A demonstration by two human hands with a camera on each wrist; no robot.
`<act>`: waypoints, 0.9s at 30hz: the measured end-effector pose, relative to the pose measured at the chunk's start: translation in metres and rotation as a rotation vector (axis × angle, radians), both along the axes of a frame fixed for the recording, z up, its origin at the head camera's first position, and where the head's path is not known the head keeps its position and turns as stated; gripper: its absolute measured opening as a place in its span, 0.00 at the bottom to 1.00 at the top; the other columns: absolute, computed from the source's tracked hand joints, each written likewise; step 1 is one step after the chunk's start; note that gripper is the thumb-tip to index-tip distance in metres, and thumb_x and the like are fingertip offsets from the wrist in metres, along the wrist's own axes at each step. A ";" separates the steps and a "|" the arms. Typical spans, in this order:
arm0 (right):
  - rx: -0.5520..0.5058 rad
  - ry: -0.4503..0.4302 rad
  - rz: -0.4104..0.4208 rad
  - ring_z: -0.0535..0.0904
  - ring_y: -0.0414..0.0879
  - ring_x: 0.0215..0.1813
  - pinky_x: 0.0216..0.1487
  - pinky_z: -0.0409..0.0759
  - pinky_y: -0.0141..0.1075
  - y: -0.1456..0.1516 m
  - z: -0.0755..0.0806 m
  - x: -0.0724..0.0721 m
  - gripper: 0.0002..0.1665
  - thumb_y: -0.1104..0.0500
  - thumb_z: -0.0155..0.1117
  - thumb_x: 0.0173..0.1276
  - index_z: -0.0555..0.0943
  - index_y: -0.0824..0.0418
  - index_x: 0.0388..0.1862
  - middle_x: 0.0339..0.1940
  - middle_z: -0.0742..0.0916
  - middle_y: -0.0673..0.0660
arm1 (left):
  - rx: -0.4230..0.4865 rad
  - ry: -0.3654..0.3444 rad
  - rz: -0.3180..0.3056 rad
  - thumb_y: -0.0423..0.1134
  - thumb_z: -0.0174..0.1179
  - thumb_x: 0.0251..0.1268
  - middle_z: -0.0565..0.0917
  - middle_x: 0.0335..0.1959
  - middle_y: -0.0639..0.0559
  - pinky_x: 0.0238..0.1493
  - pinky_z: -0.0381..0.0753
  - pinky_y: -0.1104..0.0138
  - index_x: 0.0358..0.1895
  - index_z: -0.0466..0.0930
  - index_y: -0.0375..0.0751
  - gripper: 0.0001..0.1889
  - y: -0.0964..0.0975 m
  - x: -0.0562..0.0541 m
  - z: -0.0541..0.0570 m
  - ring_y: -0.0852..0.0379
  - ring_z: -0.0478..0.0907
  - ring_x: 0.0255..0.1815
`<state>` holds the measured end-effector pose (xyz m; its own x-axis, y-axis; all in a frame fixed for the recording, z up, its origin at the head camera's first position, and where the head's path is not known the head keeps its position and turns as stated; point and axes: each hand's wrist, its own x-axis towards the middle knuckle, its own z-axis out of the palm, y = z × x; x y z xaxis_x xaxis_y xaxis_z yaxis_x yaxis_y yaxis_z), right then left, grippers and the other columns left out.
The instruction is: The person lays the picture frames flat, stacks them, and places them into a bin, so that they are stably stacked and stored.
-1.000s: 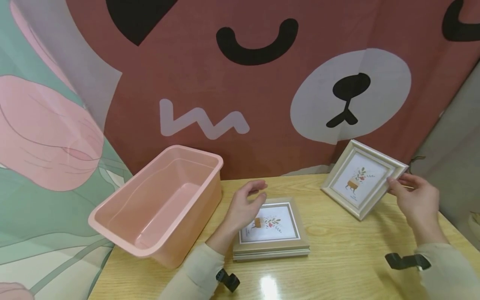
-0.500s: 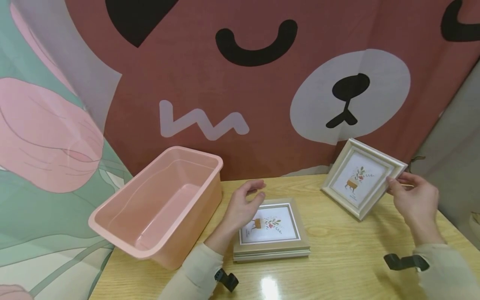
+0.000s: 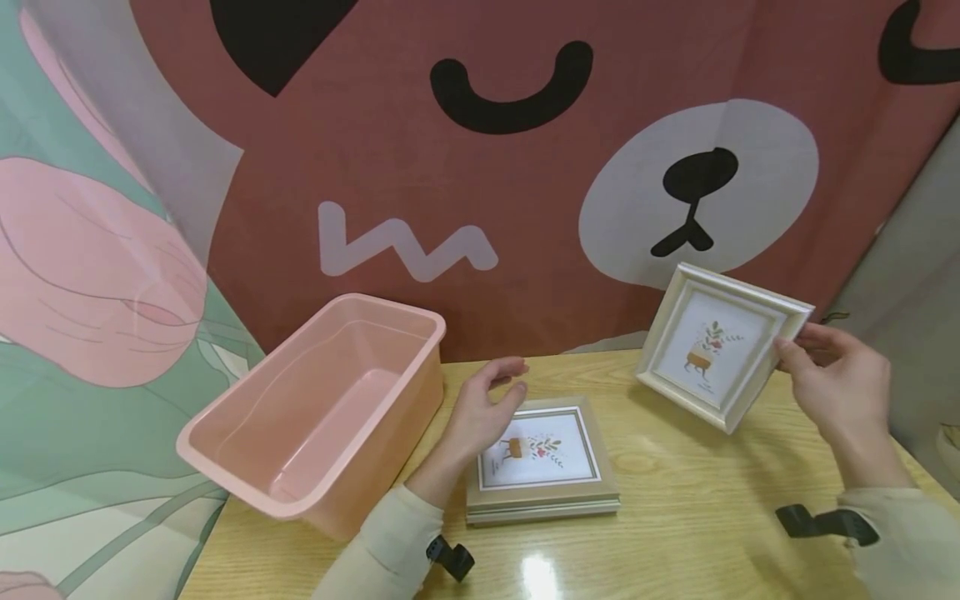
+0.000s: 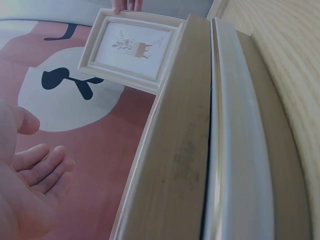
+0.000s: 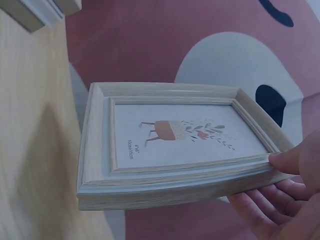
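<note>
The right hand [image 3: 836,387] pinches the white frame [image 3: 718,346] by its edge, thumb on front; only the right wrist view shows fingers [image 5: 270,210] curled beneath. The left hand [image 3: 480,412] hovers relaxed over the stacked frames [image 3: 542,460] (two, per the left wrist view). The white frame has lifted clear of the table [image 3: 675,517] since earlier.

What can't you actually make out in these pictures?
- Back of the white frame: it faces away in every view, and the right hand covers its right edge.
- Stack of frames on the table: the top frame hides the lower picture.
- Small print under the plant drawing, right wrist view: too blurred to read.
- Left hand, left wrist view: cut off by the picture's edge.
</note>
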<state>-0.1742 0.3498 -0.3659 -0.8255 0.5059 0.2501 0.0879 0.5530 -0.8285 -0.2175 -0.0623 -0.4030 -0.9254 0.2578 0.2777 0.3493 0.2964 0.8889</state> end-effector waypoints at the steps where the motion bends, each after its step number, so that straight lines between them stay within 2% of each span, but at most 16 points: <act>1: 0.001 0.005 0.006 0.75 0.14 0.30 0.27 0.76 0.22 -0.001 0.002 0.001 0.35 0.50 0.64 0.79 0.76 0.76 0.72 0.27 0.76 0.17 | -0.001 -0.002 0.000 0.35 0.60 0.78 0.88 0.63 0.42 0.77 0.77 0.48 0.66 0.82 0.35 0.19 0.000 0.000 0.000 0.43 0.81 0.69; 8: 0.015 0.003 0.016 0.75 0.14 0.31 0.29 0.76 0.20 -0.011 0.014 0.003 0.35 0.51 0.64 0.80 0.75 0.75 0.73 0.27 0.76 0.16 | 0.000 -0.012 -0.001 0.35 0.60 0.78 0.88 0.63 0.42 0.77 0.76 0.48 0.66 0.82 0.34 0.19 0.000 0.001 0.002 0.43 0.81 0.69; 14: 0.003 -0.012 0.013 0.75 0.14 0.34 0.30 0.77 0.18 -0.015 0.018 0.002 0.36 0.48 0.64 0.80 0.75 0.72 0.76 0.32 0.76 0.19 | -0.008 -0.026 -0.005 0.37 0.60 0.79 0.87 0.64 0.44 0.77 0.76 0.46 0.67 0.82 0.37 0.19 -0.001 0.000 0.001 0.43 0.80 0.70; 20: -0.037 0.040 0.040 0.78 0.13 0.33 0.31 0.77 0.17 -0.023 0.024 0.001 0.33 0.52 0.65 0.80 0.76 0.74 0.73 0.30 0.77 0.17 | -0.006 -0.022 -0.010 0.37 0.61 0.78 0.87 0.64 0.43 0.77 0.76 0.47 0.67 0.82 0.37 0.19 -0.002 -0.001 0.000 0.43 0.80 0.70; 27: -0.088 0.101 0.071 0.81 0.15 0.31 0.31 0.76 0.16 -0.031 0.031 -0.001 0.25 0.57 0.67 0.78 0.79 0.71 0.66 0.29 0.81 0.16 | -0.007 -0.019 -0.006 0.36 0.62 0.77 0.87 0.64 0.43 0.77 0.76 0.47 0.66 0.82 0.36 0.18 -0.001 -0.001 0.001 0.43 0.81 0.69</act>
<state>-0.1750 0.3187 -0.3352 -0.8328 0.4707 0.2913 -0.0354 0.4799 -0.8766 -0.2188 -0.0634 -0.4020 -0.9291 0.2650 0.2581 0.3339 0.3007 0.8934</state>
